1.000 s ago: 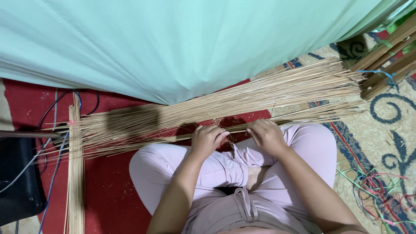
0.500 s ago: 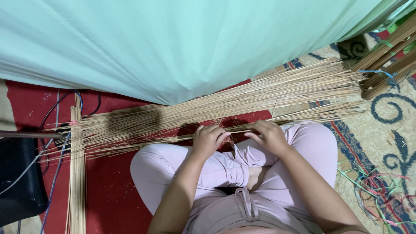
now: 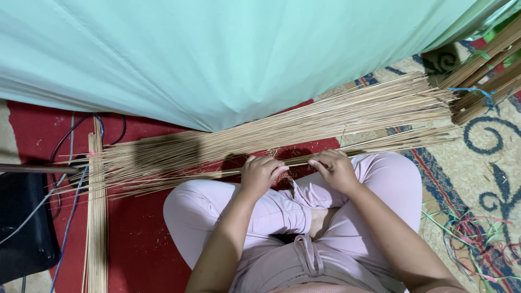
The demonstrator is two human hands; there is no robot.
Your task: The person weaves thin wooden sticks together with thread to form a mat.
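A long heap of thin tan sticks lies across the floor in front of my crossed legs in pale pink trousers. My left hand is curled over a few sticks at the near edge of the heap. My right hand pinches the same thin sticks a little to the right, fingers bent around them. Both hands rest just above my knees, close together.
A mint green cloth hangs over the far side. A second bundle of sticks lies upright at the left, beside cables and a black object. Tied bundles sit top right. Coloured strings litter the patterned carpet.
My hands have shifted only slightly along the sticks; the right hand's fingers have closed a bit tighter. The heap has not moved.
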